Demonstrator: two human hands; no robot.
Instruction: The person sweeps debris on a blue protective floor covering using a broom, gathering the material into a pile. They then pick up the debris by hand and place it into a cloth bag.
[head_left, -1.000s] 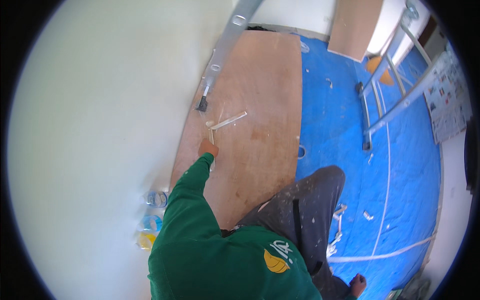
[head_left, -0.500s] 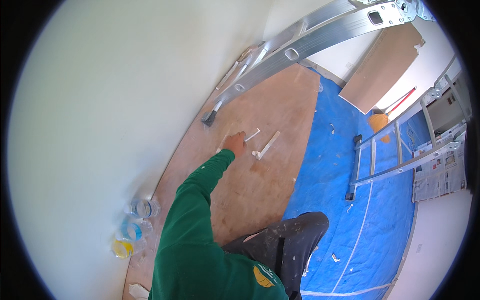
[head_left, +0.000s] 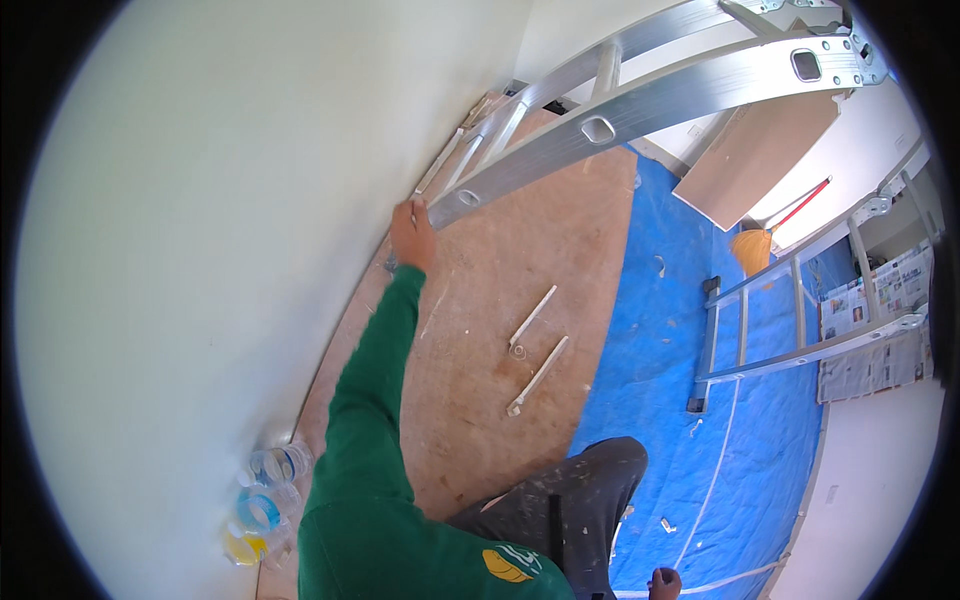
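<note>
My left hand (head_left: 413, 238) reaches to the foot of the white wall, in a green sleeve. Its fingers are closed at the near end of a narrow white strip (head_left: 441, 163) lying along the wall, close beside the leg of an aluminium ladder (head_left: 540, 140). The ladder's foot is mostly hidden behind the hand. Two more white strips, a farther one (head_left: 535, 312) and a nearer one (head_left: 541, 372), lie side by side on the brown board (head_left: 480, 440). My right hand (head_left: 663, 583) shows at the lower edge with fingers curled; what they hold, if anything, is hidden.
Clear plastic bottles (head_left: 278, 464) stand against the wall at lower left. Blue sheeting (head_left: 670, 390) with small scraps covers the floor at right. A second ladder (head_left: 742, 325), a broom (head_left: 752, 250), a leaning brown panel (head_left: 760, 155) and newspaper sheets (head_left: 850, 315) are beyond.
My left hand has let go of a white strip, now lying beside the other one, and moved left to the wall strip. My right hand has come into view at the lower edge.
</note>
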